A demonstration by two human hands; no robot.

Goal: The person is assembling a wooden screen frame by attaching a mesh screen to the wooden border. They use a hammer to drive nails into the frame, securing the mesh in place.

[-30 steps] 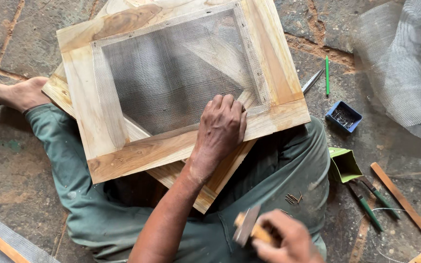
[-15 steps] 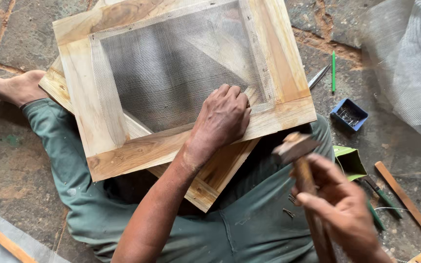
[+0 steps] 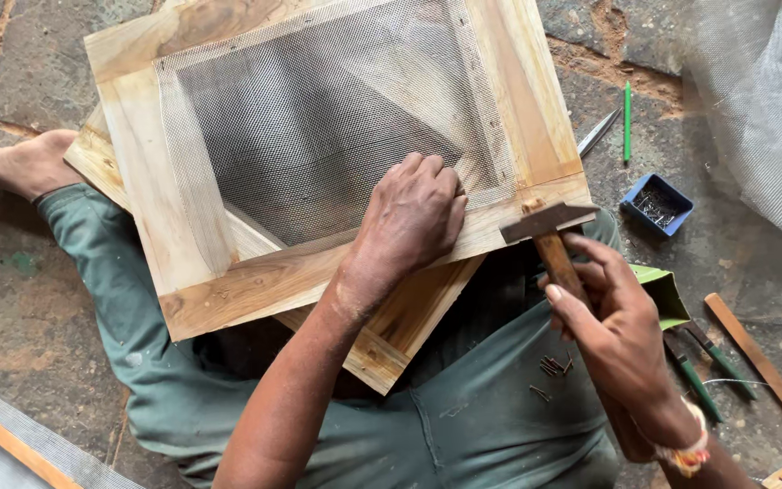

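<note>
That frame [image 3: 228, 299] is raw unfinished wood, matt, with pale and brown grain streaks. The mesh [image 3: 319, 127] stretched over it looks like fine grey wire, slightly shiny. The hammer [image 3: 549, 222] has a dull dark metal head on a worn wooden handle. The nail box [image 3: 658, 204] is blue plastic, and the floor [image 3: 11, 299] is rough stained stone.

The frame [image 3: 337, 154] is cut off by the top edge, and its lower rail is partly hidden under the left hand [image 3: 414, 217]. The second frame [image 3: 391, 335] beneath is mostly covered. The hammer [image 3: 549, 226] handle is lost inside the right hand [image 3: 617, 330]. The mesh roll [image 3: 762, 100] is cropped at the right edge. The box [image 3: 658, 204] contents are too small to tell.
</note>
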